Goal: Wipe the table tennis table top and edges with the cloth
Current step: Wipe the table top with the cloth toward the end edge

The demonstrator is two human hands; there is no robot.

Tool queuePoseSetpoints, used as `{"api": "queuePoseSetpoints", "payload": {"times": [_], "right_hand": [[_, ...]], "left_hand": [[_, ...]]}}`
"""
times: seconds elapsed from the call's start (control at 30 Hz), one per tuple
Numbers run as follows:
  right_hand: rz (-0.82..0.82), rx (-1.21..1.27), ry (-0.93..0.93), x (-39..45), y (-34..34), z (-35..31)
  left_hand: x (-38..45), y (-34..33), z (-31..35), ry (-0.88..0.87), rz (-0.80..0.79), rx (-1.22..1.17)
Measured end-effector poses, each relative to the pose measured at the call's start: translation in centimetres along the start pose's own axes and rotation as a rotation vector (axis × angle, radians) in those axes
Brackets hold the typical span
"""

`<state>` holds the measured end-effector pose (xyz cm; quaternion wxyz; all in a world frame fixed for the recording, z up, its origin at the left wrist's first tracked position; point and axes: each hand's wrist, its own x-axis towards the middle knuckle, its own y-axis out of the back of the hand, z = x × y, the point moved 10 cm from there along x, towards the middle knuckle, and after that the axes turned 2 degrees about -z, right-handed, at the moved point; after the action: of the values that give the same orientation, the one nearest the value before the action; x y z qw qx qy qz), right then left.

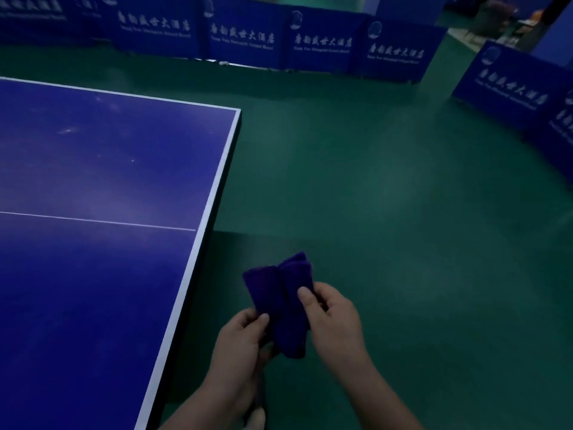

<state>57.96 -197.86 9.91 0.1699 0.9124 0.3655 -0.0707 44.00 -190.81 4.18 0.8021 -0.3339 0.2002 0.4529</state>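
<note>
Head view looks down past a ring of blue barrier boards (242, 35) with white lettering, standing on the green floor (387, 197) along the far side and on the right, well apart from the tabletop (93, 169). The blue tabletop fills the left of the view, with a white border line running along its near-right edge and round the far corner (238, 110), and a thin white centre line crossing it. Between that edge and the boards lies a broad stretch of green floor. The cloth (280, 301), dark purple and folded into thick soft layers, is held in the air just beside the tabletop edge, not touching it. The left hand (240, 342) pinches its lower left side with thumb on top; the right hand (333, 318) pinches its right side, thumb pressed on the fabric.
</note>
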Motion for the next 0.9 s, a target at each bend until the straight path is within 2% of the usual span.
{"api": "queuePoseSetpoints", "payload": {"times": [0.13,0.23,0.33,0.43,0.53,0.6,0.73,0.83,0.9], "right_hand": [[-0.086,0.011,-0.001,8.7,-1.2,-3.4],[-0.131,0.056,0.024,14.6,-1.5,-6.3],[-0.133,0.155,0.003,20.6,-0.9,-8.2],[-0.143,0.233,-0.060,26.6,-0.5,-9.3],[-0.223,0.290,-0.143,32.4,-1.2,-9.5],[-0.289,0.358,-0.208,36.0,-1.7,-9.9],[-0.428,0.508,-0.299,44.0,-2.1,-12.1],[-0.522,0.491,-0.299,50.5,-2.2,-14.7],[-0.607,0.315,-0.203,54.3,-2.6,-16.2]], "left_hand": [[6.4,-0.7,1.7,0.162,0.108,-0.108],[11.1,-1.8,4.0,0.164,0.068,0.021],[15.8,-2.1,8.4,0.089,0.185,0.308],[20.0,-5.8,13.2,-0.089,0.102,0.386],[24.9,-9.5,16.2,-0.170,0.003,0.373],[28.2,-11.6,18.7,-0.213,-0.032,0.277],[35.6,-15.3,22.5,-0.145,-0.077,0.089],[39.9,-17.5,26.0,-0.147,0.010,0.015],[41.9,-18.2,28.2,-0.161,0.093,-0.102]]}}
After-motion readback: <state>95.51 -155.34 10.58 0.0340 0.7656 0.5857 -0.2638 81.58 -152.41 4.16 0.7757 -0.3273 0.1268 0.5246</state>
